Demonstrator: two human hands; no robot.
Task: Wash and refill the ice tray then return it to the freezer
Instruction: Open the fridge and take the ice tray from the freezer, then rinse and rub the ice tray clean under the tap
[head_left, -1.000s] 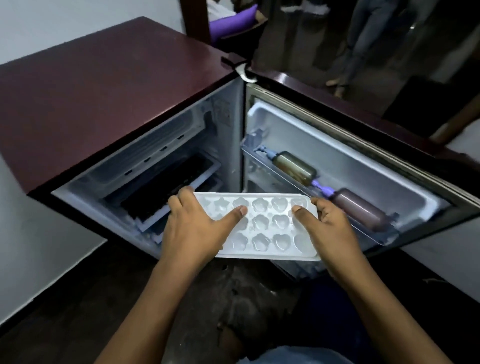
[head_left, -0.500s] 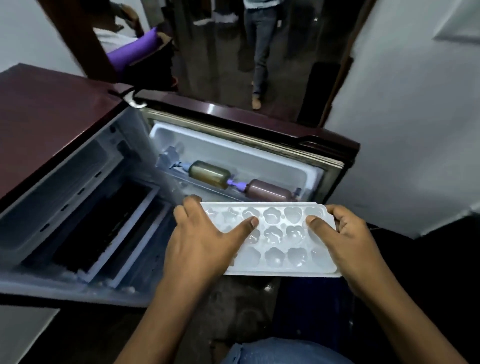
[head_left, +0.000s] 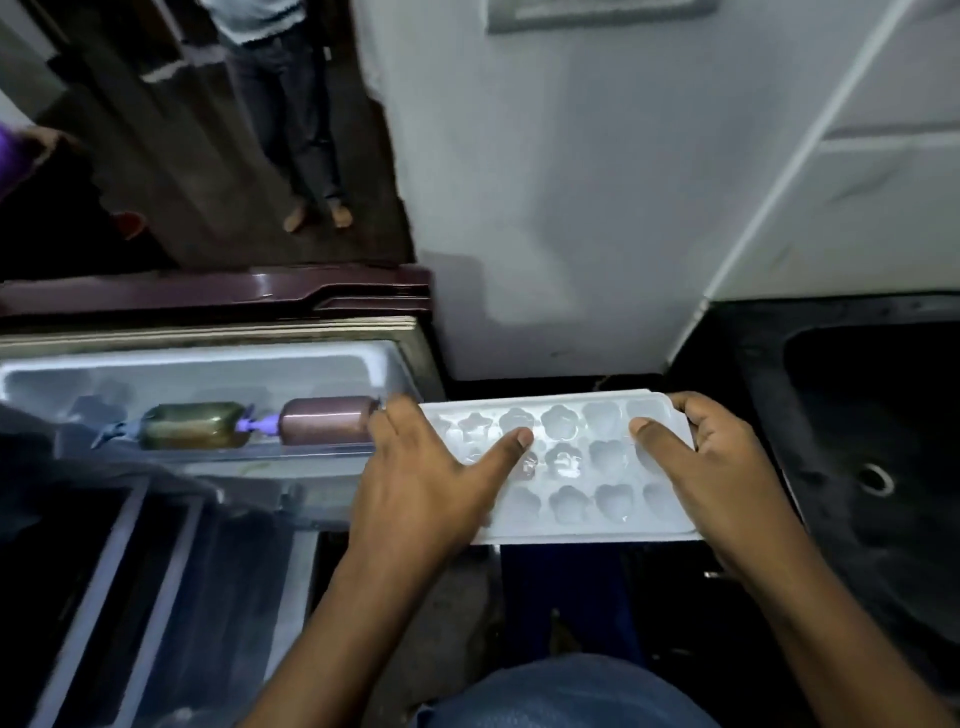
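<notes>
Obs., head view. Frame soft w/ motion blur; fine detail unreliable.

Hidden / unclear:
- White plastic ice tray w/ flower-shaped cavities (head_left: 587, 460): left end covered by left grip (head_left: 415, 483), so cavity count along the length can't be read. Three rows visible.
- Cavity contents: glossy sheen only. Ice, water or empty, cannot tell.
- Underside of tray not visible.
- Freezer compartment (head_left: 104, 571), lower left: dark, only pale rails show; interior not legible.
- Standing person (head_left: 306, 130) in doorway at rear: cut off at top of frame, legs and bare feet only.
- Black sink (head_left: 857, 519), far right: cut by frame edge; round drain (head_left: 875, 478) visible.

Tray orientation: long axis runs left-right across view, approx. level, cavities up. Held in air, touching no surface, between open maroon fridge door w/ white liner (head_left: 208, 358) and the sink, in front of the white wall (head_left: 571, 182) and above the denim-clad knee (head_left: 561, 691).

Grips:
- Left grip: closed round tray's left end, thumb laid flat over cavities, fingers at the far edge.
- Right grip (head_left: 727, 467): closed round right end, thumb on top, fingers wrapped round the far right corner.

Door shelf: greenish translucent bottle (head_left: 192, 426) and brownish bottle (head_left: 324, 427) lying on their sides, end to end. Brownish bottle's right end hidden behind left grip.
</notes>
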